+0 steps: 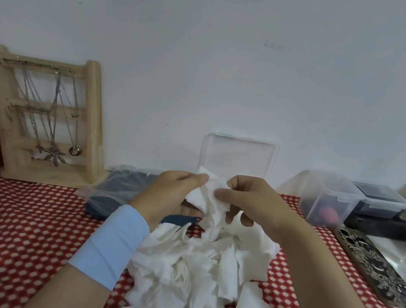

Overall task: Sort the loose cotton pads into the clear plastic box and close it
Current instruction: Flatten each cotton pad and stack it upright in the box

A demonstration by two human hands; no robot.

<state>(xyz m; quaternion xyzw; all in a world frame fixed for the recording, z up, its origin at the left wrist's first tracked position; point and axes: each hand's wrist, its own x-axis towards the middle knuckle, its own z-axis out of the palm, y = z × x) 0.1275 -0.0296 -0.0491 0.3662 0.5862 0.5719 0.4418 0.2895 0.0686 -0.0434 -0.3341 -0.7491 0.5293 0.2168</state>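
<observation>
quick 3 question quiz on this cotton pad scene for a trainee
1. True or false: the left hand and the right hand both pinch white cotton pads.
2. What hangs on the wooden stand? A) necklaces B) keys C) scissors
3. Fill in: by the person's own sides, the patterned phone lies to the ____ of the pile of loose pads.
Key: 1 true; 2 A; 3 right.
</observation>
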